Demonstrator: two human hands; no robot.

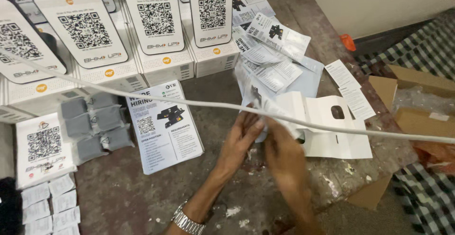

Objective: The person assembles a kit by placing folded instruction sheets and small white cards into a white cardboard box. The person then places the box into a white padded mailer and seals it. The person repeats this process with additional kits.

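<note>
My left hand [241,140], with a metal watch on its wrist, and my right hand [284,157] meet over a worn table [142,192]. Together they hold a clear plastic sleeve with a printed leaflet [253,95]; the motion is blurred. A flat white cardboard insert with a cut-out hole [332,126] lies just right of my hands. Behind them is a loose pile of printed leaflets in sleeves [270,50].
A white cable [156,97] crosses the view in front of everything. Several white stands with square code cards [156,31] fill the back left. Grey wrapped adapters [95,126], a flyer [163,126] and small white packets [50,204] lie left. An open cardboard box [417,97] sits right.
</note>
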